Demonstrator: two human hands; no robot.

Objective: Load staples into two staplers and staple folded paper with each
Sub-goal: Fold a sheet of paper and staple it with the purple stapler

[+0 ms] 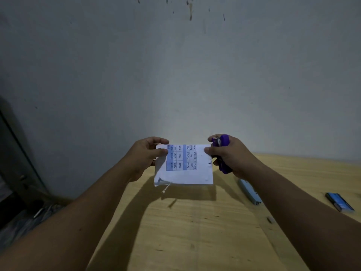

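Observation:
A folded white paper [187,176] with a blue printed table is held up above the wooden table [195,231]. My left hand [145,156] pinches the paper's left edge. My right hand [232,155] grips a purple stapler [221,151], whose jaws sit at the paper's right edge. A second, light blue stapler [250,191] lies on the table below my right forearm, partly hidden by it. A small blue staple box [340,202] lies farther right.
A grey wall [175,75] rises straight behind the table. The table's left edge runs diagonally, with dark floor clutter [29,212] below it. A small strip of staples [270,220] lies on the wood near my right forearm.

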